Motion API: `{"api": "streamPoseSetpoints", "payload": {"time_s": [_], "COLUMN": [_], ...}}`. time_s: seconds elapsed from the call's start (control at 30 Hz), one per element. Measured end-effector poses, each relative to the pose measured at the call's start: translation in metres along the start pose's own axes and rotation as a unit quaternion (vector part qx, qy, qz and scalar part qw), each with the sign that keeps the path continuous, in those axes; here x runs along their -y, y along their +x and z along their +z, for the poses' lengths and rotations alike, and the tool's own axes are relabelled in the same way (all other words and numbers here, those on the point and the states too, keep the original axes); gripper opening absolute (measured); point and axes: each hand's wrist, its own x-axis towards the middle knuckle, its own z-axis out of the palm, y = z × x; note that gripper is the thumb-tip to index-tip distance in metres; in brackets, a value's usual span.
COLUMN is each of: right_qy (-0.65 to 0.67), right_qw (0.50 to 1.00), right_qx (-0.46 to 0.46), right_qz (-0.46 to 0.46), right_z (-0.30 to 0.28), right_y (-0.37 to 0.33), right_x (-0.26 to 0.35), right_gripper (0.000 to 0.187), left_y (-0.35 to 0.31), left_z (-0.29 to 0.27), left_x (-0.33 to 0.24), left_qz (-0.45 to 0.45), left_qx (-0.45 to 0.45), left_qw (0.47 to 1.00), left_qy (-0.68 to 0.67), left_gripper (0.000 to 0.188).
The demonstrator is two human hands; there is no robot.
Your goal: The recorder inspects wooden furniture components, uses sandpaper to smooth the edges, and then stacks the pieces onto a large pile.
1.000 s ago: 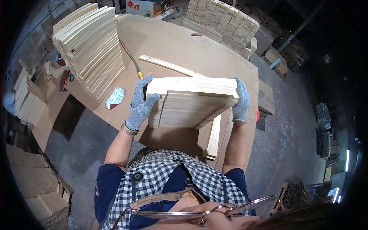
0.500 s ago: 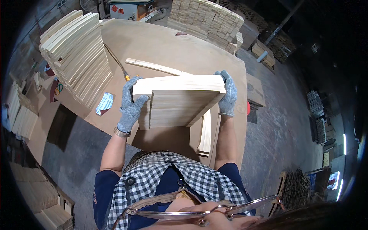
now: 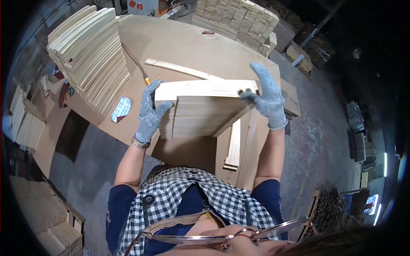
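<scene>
A stack of pale wooden boards (image 3: 205, 115) stands on the brown table in front of me, its top board nearly white in the light. My left hand (image 3: 151, 113), in a grey knit glove, grips the stack's left end, fingers behind and thumb on the near side. At the right end, my right hand (image 3: 270, 96), gloved alike, has its fingers stretched up and spread from the thumb. Dark thumb and finger tips overlap the stack's right corner; whether they touch it I cannot tell.
Beyond the stack lies a loose wooden strip (image 3: 183, 69); another strip (image 3: 233, 145) lies nearer me. A yellow-tipped air hose (image 3: 147, 80) and printed scrap (image 3: 121, 109) are on the left. Tall board stacks stand at left (image 3: 92, 59) and at the back (image 3: 237, 21).
My right hand has come off the stack's right end, opening and swinging outward to the right. My left hand keeps its place on the left end. The whole view has shifted slightly.
</scene>
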Motion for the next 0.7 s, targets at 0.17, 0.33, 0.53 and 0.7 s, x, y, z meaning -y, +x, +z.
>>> {"api": "streamPoseSetpoints", "payload": {"time_s": [0.17,0.33,0.53,0.7], "right_qy": [-0.1,-0.058,-0.118,-0.082], "right_qw": [0.969,0.935,0.926,0.932], "right_qx": [0.18,0.346,0.358,0.351], "right_qz": [-0.136,-0.046,-0.02,-0.04], "right_z": [0.016,0.033,0.037,0.039], "right_y": [0.027,0.029,0.028,0.031], "right_x": [0.017,0.01,0.014,0.007], "right_gripper": [0.079,0.086,0.079,0.076], "left_y": [-0.005,-0.019,-0.044,-0.039], "left_z": [-0.004,-0.008,0.003,0.004], "left_x": [0.012,0.041,0.056,0.071], "left_qz": [-0.021,-0.127,-0.148,-0.17], "left_qx": [-0.005,0.082,0.138,0.149], "left_qw": [0.998,0.982,0.979,0.974], "left_qy": [-0.063,-0.115,0.002,0.014], "left_gripper": [0.061,0.052,0.064,0.067]}}
